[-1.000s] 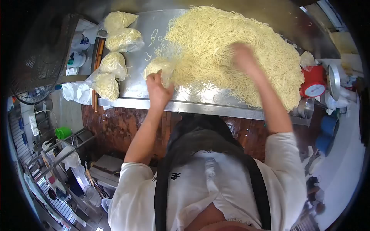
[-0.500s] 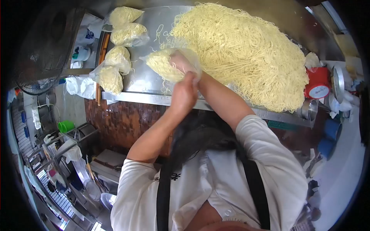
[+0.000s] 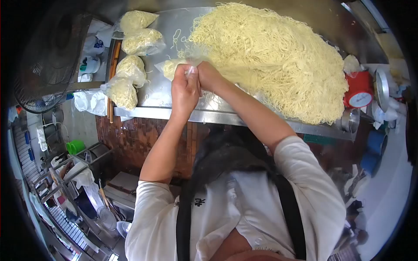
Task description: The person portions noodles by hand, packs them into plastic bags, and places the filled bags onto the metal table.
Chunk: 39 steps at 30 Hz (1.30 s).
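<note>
A clear plastic bag partly filled with noodles [image 3: 171, 68] lies over the metal table, its upper edge in both hands. My left hand [image 3: 186, 85] is closed on the bag's edge, thumb pointing up. Right beside it, touching, my right hand [image 3: 208, 77] is closed on the same bag's edge; its fingertips are hidden. A large heap of loose yellow noodles [image 3: 278, 61] spreads to the right of both hands. To the left sit several filled bags of noodles [image 3: 141, 41].
Long wooden sticks [image 3: 114, 65] lie along the table's left end. At the right end stand a red scale [image 3: 359, 89] and a metal bowl [image 3: 349, 119]. The metal table [image 3: 152, 112] has a raised front edge. A fan [image 3: 41, 82] is at far left.
My right hand went from the noodle heap into the bag, then came out to its edge. My left hand has moved slightly left and up since half a second ago, still holding the bag.
</note>
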### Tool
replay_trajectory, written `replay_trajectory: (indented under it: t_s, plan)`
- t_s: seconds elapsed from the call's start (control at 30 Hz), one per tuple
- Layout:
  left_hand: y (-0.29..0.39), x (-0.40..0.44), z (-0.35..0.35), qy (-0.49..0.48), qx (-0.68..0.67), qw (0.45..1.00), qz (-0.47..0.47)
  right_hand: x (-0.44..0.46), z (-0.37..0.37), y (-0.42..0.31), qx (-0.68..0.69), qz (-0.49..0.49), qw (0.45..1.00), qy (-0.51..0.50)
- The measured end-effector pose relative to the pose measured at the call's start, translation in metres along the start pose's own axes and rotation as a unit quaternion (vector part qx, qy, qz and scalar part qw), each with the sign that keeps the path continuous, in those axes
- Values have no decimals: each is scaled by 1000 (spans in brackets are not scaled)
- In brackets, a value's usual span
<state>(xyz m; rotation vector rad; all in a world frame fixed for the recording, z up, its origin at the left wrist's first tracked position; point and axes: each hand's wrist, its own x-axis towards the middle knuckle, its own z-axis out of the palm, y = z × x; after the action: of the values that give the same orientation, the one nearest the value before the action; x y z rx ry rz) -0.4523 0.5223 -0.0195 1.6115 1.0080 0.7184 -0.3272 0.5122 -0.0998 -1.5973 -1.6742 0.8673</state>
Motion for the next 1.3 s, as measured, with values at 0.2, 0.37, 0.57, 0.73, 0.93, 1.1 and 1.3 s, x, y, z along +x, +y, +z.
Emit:
replay_trajectory:
  t_s: [0.2,0.37,0.57,0.73,0.93,1.1,1.3]
  plan:
    - [-46,24,-61,-21,-84,993,-83,-54,-13,15,-107,-51,991,68]
    - [-50,43,-35,-132,327,903,245,-74,48,82,-366,64,906,205]
    - [-117,63,14,-245,373,875,189,-62,-11,55,-85,60,993,61]
    - [-54,49,-33,-187,235,949,89,-71,-59,18,-28,323,945,46]
    - [-58,23,-28,-161,128,978,20,-96,-143,62,-74,210,914,338]
    - [-71,17,-27,-159,176,971,15,-117,-233,133,-203,271,843,417]
    - [-100,-5,-36,-85,251,954,139,-121,-316,193,-345,267,781,448]
